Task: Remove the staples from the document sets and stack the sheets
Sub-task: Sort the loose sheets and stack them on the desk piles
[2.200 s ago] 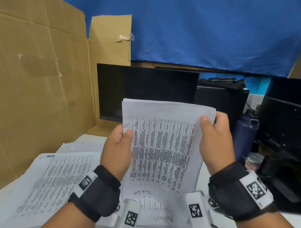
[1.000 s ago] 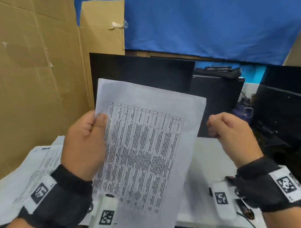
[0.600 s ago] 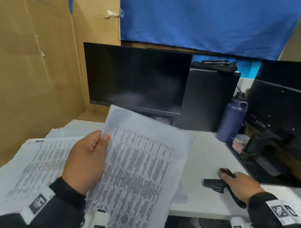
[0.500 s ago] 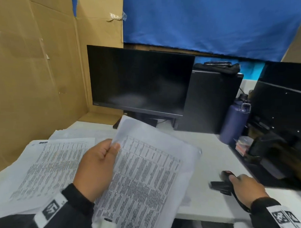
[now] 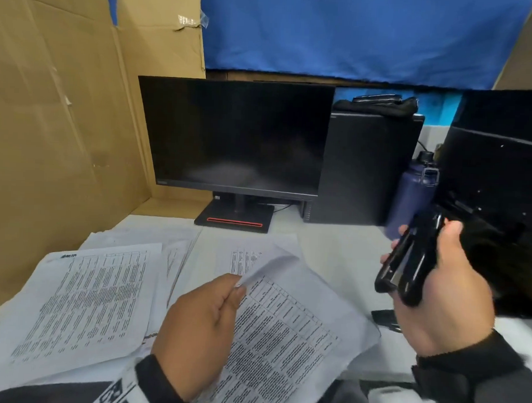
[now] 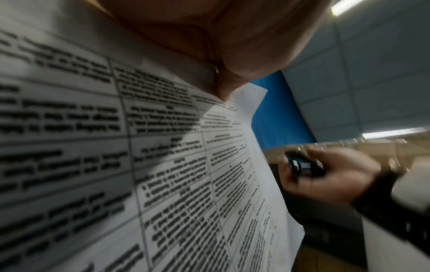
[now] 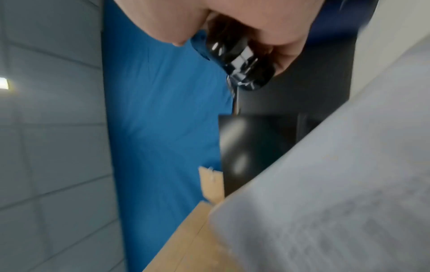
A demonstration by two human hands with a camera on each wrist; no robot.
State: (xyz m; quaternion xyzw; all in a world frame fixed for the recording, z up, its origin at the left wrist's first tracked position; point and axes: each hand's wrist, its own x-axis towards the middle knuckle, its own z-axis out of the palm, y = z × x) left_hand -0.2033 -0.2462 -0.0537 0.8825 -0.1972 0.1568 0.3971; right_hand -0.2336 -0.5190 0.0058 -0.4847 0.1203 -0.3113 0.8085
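Observation:
My left hand point(image 5: 236, 289) pinches a printed document set point(image 5: 284, 331) near its top left corner, low over the white table point(image 5: 332, 252). The upper corner of its top sheet curls back. To the right, my right hand point(image 5: 423, 240) grips a black stapler-like tool point(image 5: 407, 266) and holds it raised above the table, apart from the paper. The right wrist view shows the tool point(image 7: 242, 60) with a metal tip poking out below my fingers. From the left wrist, the document point(image 6: 163, 147) fills the view, with the right hand point(image 6: 330, 173) blurred beyond it. A stack of loose printed sheets point(image 5: 86, 297) lies at the left.
A dark monitor point(image 5: 237, 137) and a black computer case point(image 5: 365, 165) stand at the back, with a blue bottle point(image 5: 409, 197) to their right. Cardboard point(image 5: 50, 133) walls off the left side. A small black item point(image 5: 384, 318) lies on the table under my right hand.
My right hand let go of the document, reached down to the table on the right and lifted the black tool. My left hand lowered the document towards the table.

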